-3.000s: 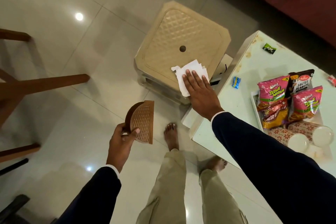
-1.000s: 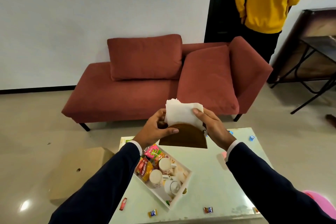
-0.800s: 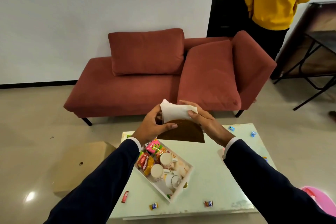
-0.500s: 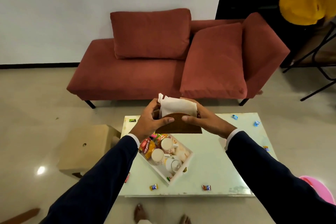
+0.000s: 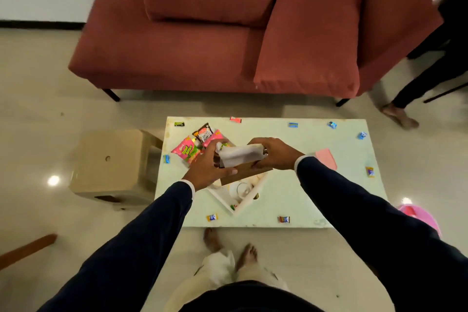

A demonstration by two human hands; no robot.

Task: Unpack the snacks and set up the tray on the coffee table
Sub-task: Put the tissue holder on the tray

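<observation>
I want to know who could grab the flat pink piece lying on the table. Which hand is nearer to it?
Right. The right hand is just beside the pink piece, on its left. The left hand is farther off, beyond the napkins both hands hold.

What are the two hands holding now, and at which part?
Both hold a brown napkin holder with white napkins: left hand at its left end, right hand at its right end.
</observation>
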